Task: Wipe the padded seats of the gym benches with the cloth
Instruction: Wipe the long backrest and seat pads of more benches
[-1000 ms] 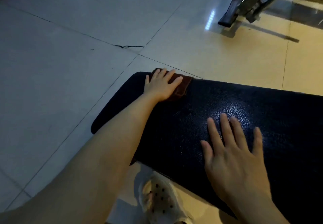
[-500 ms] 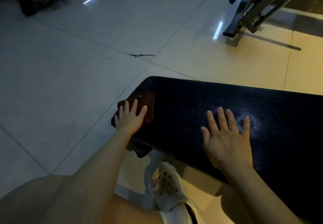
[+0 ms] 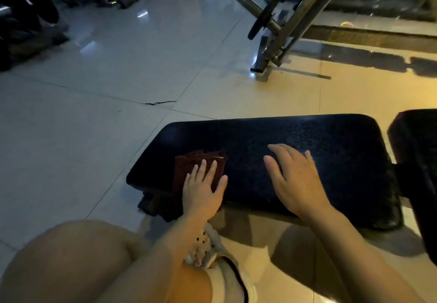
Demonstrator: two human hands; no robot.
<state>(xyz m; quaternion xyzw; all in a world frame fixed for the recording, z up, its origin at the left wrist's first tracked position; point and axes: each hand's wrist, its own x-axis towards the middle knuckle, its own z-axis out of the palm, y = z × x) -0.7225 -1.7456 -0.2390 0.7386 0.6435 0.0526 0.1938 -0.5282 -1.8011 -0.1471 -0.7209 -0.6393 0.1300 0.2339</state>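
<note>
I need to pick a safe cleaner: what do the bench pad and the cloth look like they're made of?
Bench pad: likely black vinyl or faux leather, judging by its pebbled grain and faint sheen. Cloth under the left hand: dark reddish-brown, soft and matte with folds, probably terry or microfibre; the dim light leaves that open.

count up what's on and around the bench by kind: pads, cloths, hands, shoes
black bench pads: 2, the main pad and a second pad at the right edge
dark red cloth: 1
hands: 2, left hand, right hand
white perforated shoe: 1
total: 6
</note>
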